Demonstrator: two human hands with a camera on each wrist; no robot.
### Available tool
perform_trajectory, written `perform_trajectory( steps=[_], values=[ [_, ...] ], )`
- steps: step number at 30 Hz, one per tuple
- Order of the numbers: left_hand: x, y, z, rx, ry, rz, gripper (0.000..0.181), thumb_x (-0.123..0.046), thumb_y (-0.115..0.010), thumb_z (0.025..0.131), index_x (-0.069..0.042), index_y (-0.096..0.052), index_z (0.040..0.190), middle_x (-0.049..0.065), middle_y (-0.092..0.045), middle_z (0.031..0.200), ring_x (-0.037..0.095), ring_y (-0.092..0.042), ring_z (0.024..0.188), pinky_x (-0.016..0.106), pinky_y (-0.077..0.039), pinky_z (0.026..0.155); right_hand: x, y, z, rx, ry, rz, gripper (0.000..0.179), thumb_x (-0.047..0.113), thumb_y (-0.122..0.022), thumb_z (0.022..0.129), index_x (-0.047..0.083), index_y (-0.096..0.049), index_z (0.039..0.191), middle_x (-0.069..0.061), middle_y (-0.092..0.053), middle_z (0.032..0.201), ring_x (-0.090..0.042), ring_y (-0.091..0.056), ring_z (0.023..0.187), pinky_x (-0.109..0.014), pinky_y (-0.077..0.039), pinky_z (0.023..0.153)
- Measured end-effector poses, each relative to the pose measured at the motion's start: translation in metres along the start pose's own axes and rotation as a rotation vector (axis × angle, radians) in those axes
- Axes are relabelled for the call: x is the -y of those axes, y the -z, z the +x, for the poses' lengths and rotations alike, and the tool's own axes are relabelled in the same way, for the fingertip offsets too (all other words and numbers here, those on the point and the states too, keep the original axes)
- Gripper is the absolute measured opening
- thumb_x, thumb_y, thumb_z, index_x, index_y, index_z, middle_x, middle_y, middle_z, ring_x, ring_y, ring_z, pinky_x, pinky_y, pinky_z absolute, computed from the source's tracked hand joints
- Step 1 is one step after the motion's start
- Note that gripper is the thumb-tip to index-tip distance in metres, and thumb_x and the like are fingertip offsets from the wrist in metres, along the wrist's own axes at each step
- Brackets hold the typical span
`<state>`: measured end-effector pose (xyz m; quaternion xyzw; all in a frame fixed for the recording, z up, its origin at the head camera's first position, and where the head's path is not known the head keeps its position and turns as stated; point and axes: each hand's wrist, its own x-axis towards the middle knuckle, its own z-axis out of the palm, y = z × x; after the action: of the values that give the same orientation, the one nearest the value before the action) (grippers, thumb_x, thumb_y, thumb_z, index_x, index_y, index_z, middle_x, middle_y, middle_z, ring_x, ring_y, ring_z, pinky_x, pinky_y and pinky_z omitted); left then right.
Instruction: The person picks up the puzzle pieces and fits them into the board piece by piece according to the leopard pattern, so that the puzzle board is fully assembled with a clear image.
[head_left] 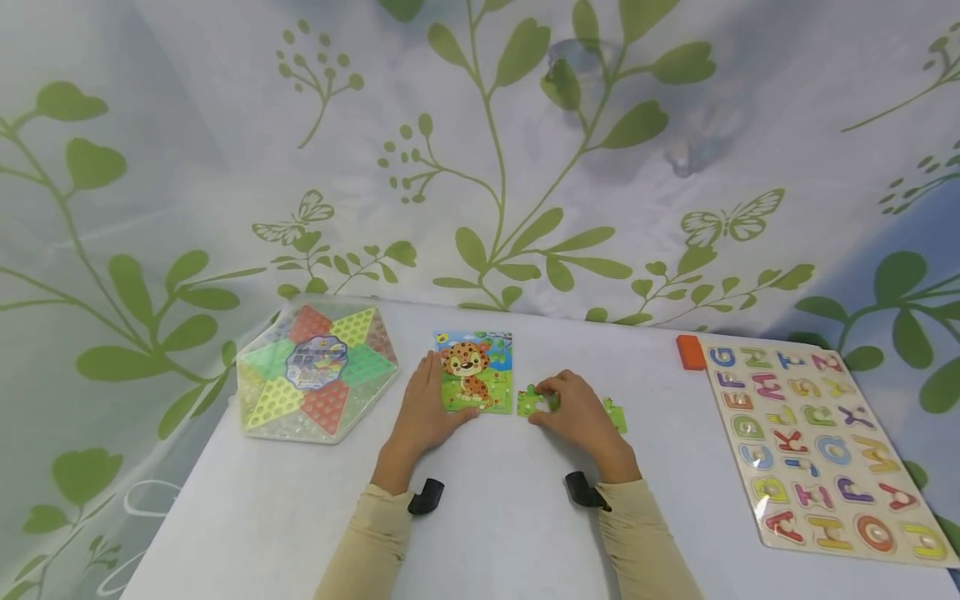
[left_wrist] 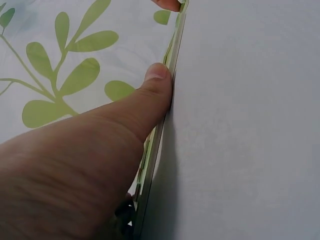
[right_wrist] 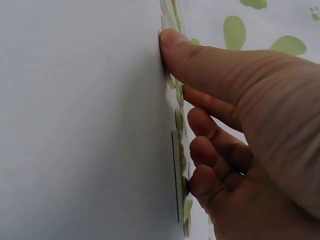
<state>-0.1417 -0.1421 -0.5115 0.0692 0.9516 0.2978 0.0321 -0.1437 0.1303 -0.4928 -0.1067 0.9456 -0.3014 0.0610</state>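
Observation:
A square leopard jigsaw (head_left: 476, 369) lies flat on the white table (head_left: 495, 500). My left hand (head_left: 430, 406) rests against its left side, fingers straight, and the thumb (left_wrist: 151, 92) presses the jigsaw's thin near edge (left_wrist: 149, 167). Just right of the jigsaw lies a loose green piece (head_left: 534, 402). My right hand (head_left: 564, 407) is over it, fingers curled onto it, while the thumb (right_wrist: 200, 55) pushes at the piece's edge (right_wrist: 178, 122). Another green piece (head_left: 617, 415) shows from under the right side of that hand.
A hexagonal Chinese checkers board (head_left: 318, 372) sits at the left of the table. A wooden alphabet board (head_left: 817, 450) lies at the right, with an orange block (head_left: 690, 352) at its far corner. A leaf-patterned sheet (head_left: 480, 167) hangs behind.

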Motion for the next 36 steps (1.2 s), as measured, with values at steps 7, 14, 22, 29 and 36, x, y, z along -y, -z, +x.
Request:
perform_trajectory(
  steps=[7,14,22,29,36],
  values=[
    [0.003,0.002,0.001,0.02,0.008,-0.022,0.117,-0.051,-0.079,0.086,0.0,-0.009,0.163,0.02,-0.013,0.171,0.038,-0.014,0.159,0.053,-0.019,0.128,0.008,0.002,0.0,-0.006,-0.059,-0.005,0.048,0.028,-0.09,0.078,0.007,-0.075,0.119,-0.008,-0.066,0.108,-0.026,-0.063,0.099,-0.045,-0.053,0.093],
    [0.004,0.0,0.002,0.013,0.008,-0.035,0.118,-0.052,-0.08,0.084,-0.001,-0.01,0.164,0.02,-0.015,0.171,0.037,-0.015,0.159,0.054,-0.02,0.128,0.01,0.004,-0.001,0.002,-0.099,0.003,0.045,0.026,-0.093,0.074,0.006,-0.072,0.109,-0.007,-0.066,0.103,-0.024,-0.062,0.094,-0.044,-0.053,0.09],
    [0.007,0.001,0.002,0.004,0.005,-0.026,0.117,-0.051,-0.081,0.084,-0.001,-0.011,0.164,0.021,-0.019,0.17,0.039,-0.02,0.157,0.054,-0.025,0.126,0.008,0.005,-0.002,-0.037,-0.081,0.143,0.023,0.026,-0.083,0.086,0.015,-0.067,0.099,0.0,-0.07,0.087,-0.014,-0.062,0.079,-0.03,-0.048,0.073],
    [0.008,0.003,0.002,-0.001,-0.009,-0.021,0.117,-0.051,-0.082,0.083,-0.001,-0.012,0.163,0.022,-0.022,0.168,0.04,-0.024,0.156,0.054,-0.027,0.126,0.028,-0.006,0.011,-0.075,-0.079,0.348,0.019,0.025,-0.078,0.091,0.015,-0.068,0.104,-0.005,-0.075,0.096,-0.012,-0.073,0.08,-0.028,-0.056,0.067],
    [0.01,0.005,0.003,0.007,-0.03,-0.015,0.117,-0.05,-0.081,0.084,-0.001,-0.011,0.164,0.021,-0.022,0.169,0.04,-0.024,0.156,0.055,-0.027,0.125,0.066,-0.03,0.044,0.029,-0.056,0.421,0.021,0.022,-0.079,0.09,0.01,-0.07,0.105,-0.005,-0.073,0.095,-0.01,-0.071,0.073,-0.027,-0.058,0.064]
  ],
)
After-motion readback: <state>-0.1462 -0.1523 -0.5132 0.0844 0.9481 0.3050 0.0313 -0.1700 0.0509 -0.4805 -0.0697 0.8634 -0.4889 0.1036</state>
